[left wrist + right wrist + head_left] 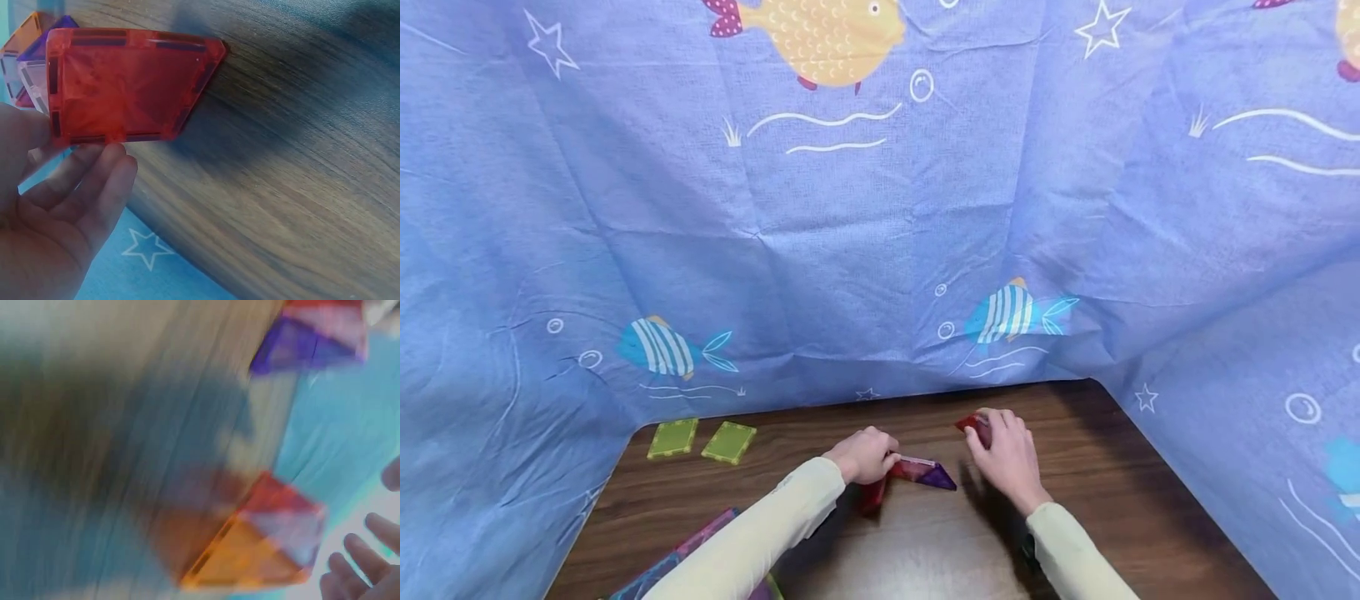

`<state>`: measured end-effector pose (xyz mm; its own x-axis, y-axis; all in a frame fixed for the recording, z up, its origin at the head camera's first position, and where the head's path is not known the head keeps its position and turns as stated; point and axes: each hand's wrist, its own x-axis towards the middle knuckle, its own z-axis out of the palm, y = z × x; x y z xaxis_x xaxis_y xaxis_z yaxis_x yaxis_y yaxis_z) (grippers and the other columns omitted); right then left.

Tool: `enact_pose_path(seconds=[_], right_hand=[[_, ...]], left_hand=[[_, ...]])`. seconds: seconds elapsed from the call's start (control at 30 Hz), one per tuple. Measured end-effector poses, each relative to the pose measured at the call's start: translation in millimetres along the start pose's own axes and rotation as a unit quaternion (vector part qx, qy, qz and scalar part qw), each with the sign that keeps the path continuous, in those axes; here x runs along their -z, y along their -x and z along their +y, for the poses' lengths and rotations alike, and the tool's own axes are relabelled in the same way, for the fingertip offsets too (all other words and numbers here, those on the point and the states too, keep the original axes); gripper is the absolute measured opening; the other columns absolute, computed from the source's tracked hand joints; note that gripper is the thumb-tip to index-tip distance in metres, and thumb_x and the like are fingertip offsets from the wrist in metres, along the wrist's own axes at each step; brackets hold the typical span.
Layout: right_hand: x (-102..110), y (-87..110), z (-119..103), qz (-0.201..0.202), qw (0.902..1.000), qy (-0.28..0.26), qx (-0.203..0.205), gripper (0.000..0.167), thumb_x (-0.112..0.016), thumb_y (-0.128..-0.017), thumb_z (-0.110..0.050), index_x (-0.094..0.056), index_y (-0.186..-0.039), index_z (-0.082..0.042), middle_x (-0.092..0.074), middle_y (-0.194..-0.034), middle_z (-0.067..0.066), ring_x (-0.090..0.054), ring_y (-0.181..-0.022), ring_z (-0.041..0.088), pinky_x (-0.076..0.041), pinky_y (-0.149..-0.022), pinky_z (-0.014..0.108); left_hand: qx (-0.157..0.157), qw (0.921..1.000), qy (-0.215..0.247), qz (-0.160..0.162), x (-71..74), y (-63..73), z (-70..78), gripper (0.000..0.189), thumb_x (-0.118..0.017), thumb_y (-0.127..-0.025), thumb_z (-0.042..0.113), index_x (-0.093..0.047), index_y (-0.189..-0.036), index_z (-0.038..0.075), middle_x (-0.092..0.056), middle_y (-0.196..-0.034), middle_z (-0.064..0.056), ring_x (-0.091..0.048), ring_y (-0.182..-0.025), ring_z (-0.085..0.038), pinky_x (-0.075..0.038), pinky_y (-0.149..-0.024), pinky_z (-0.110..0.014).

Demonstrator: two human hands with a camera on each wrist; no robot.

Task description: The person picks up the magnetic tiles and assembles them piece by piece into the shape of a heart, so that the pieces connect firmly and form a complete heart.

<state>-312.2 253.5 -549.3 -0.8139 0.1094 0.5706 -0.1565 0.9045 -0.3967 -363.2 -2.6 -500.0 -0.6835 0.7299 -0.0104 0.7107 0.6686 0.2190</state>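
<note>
In the left wrist view, my left hand (69, 206) pinches a translucent red magnetic tile (125, 87) at its lower left edge, fingertips below and thumb at the side. Beside that tile, a purple and red piece (925, 472) stands on the table in the head view. Above a second built piece, red in the head view (976, 423), my right hand (1009, 454) has its fingers extended. The right wrist view is blurred; there this piece shows orange and red tiles (250, 544), with the fingers (359, 556) apart from it.
Two yellow-green square tiles (728, 442) lie at the far left of the wooden table (1135, 500). More coloured tiles (707, 533) are partly hidden by the left sleeve. A blue fish-print cloth (850, 250) hangs behind and along the sides.
</note>
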Motion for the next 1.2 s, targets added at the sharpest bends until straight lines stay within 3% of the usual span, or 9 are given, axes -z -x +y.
enact_pose_path(seconds=[0.17,0.43,0.87,1.03,1.2], right_hand=[[1.7,-3.3,21.4,-0.067,0.9968,0.035,-0.026,0.031,-0.074,-0.089,-0.020,-0.069,-0.116,-0.004,-0.071,-0.105,0.019,-0.067,-0.094,0.041,-0.052,-0.080,0.056],[21.3,8.3,31.4,-0.109,0.9925,0.006,-0.055,0.020,-0.070,-0.093,-0.015,-0.073,-0.112,-0.009,-0.073,-0.108,0.013,-0.070,-0.095,0.035,-0.055,-0.078,0.057],[46.0,20.5,38.1,-0.144,0.9892,0.011,-0.022,0.014,-0.074,-0.089,-0.011,-0.075,-0.104,-0.010,-0.073,-0.097,0.007,-0.070,-0.086,0.027,-0.055,-0.075,0.051],[47.6,28.3,27.7,-0.145,0.9894,-0.005,-0.007,0.009,-0.075,-0.089,-0.012,-0.074,-0.097,-0.016,-0.072,-0.094,0.001,-0.069,-0.084,0.022,-0.055,-0.072,0.047],[41.3,36.0,8.2,-0.154,0.9860,-0.043,0.045,0.016,-0.079,-0.085,-0.008,-0.073,-0.092,-0.021,-0.071,-0.091,-0.007,-0.069,-0.085,0.015,-0.056,-0.076,0.041]], left_hand=[[0.004,1.0000,0.006,-0.004,1.4,1.0,-2.1,0.026,-0.062,-0.098,0.018,-0.061,-0.073,0.014,-0.055,-0.064,0.004,-0.060,-0.071,-0.014,-0.051,-0.069,-0.030],[0.008,0.9998,0.017,-0.002,0.6,1.7,-3.2,0.024,-0.063,-0.098,0.017,-0.063,-0.075,0.014,-0.057,-0.067,0.003,-0.058,-0.069,-0.012,-0.051,-0.069,-0.030],[0.035,0.9990,0.027,0.001,-0.2,2.5,-6.2,0.026,-0.064,-0.097,0.016,-0.063,-0.072,0.013,-0.061,-0.066,0.000,-0.062,-0.070,-0.018,-0.052,-0.068,-0.033],[0.053,0.9981,0.031,-0.001,2.0,4.2,-6.7,0.027,-0.063,-0.097,0.015,-0.062,-0.071,0.012,-0.061,-0.066,-0.002,-0.060,-0.068,-0.016,-0.052,-0.068,-0.032],[0.068,0.9972,0.029,-0.007,5.1,5.5,-4.1,0.026,-0.062,-0.097,0.015,-0.061,-0.072,0.011,-0.063,-0.069,-0.004,-0.064,-0.074,-0.020,-0.054,-0.072,-0.035]])
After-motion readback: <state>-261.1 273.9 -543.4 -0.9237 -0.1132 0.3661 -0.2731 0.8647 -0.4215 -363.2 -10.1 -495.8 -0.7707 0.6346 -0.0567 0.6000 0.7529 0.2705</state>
